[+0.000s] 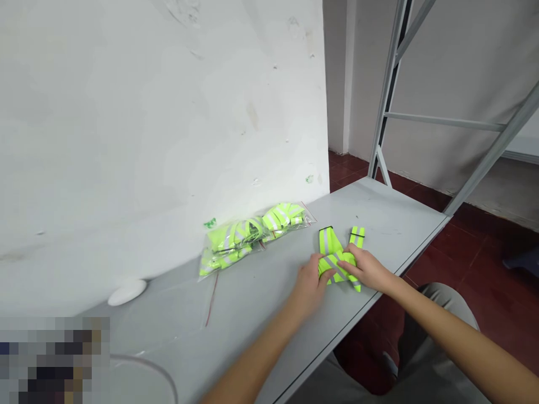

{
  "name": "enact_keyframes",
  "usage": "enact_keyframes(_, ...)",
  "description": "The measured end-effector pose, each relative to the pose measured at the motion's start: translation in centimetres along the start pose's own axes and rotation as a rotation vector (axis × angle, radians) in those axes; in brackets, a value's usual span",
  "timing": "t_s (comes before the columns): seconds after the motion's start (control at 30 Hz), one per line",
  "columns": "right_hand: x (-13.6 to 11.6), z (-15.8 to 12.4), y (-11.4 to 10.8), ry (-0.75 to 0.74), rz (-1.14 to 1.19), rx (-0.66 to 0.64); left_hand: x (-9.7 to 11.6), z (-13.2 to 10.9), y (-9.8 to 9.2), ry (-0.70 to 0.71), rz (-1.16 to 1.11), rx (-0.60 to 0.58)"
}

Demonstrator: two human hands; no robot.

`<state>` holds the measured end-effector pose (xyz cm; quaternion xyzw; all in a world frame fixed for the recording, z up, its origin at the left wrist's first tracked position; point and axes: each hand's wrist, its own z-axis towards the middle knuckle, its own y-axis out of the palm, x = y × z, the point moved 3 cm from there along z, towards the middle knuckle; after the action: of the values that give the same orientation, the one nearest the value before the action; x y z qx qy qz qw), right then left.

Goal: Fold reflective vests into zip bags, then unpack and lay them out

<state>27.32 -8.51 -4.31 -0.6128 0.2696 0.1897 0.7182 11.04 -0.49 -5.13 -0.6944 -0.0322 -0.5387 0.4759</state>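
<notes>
Near the table's front edge lies a folded bundle of neon-yellow reflective straps with silver stripes and dark buckles. My left hand grips its left side, thumb on top and fingers at the far edge. On the right side, my right hand pinches the same straps between thumb and fingers. Two strap ends with black sliders stick out beyond my hands. Farther back, clear plastic bags of similar reflective straps lie against the wall, with another such bag to their right.
A flat clear bag with a red seal line lies on the grey table. Left of it, a white oval object sits by the white wall. A metal frame rises at the table's right end. The lower left corner is pixelated.
</notes>
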Motion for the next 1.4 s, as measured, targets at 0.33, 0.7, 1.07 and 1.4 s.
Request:
enact_keyframes(0.33, 1.0, -1.5, -1.0, -0.119, 0.073, 0.299, 0.3, 2.2, -0.5, -0.153, -0.379, -0.086)
enact_keyframes(0.7, 0.4, -1.4, 0.1, -0.163, 0.203, 0.165, 0.7, 1.8, -3.2, -0.284, -0.385, -0.271)
enact_keyframes(1.07, -0.7, 0.4, 1.5, 0.020, 0.508, 0.514, 2.6, 2.0, -3.2, -0.103, -0.414, -0.154)
enact_keyframes(1.4, -1.0, 2.1, 0.4, 0.002, 0.660, 0.379, 2.5, 0.9, -3.5, -0.166, -0.457, -0.020)
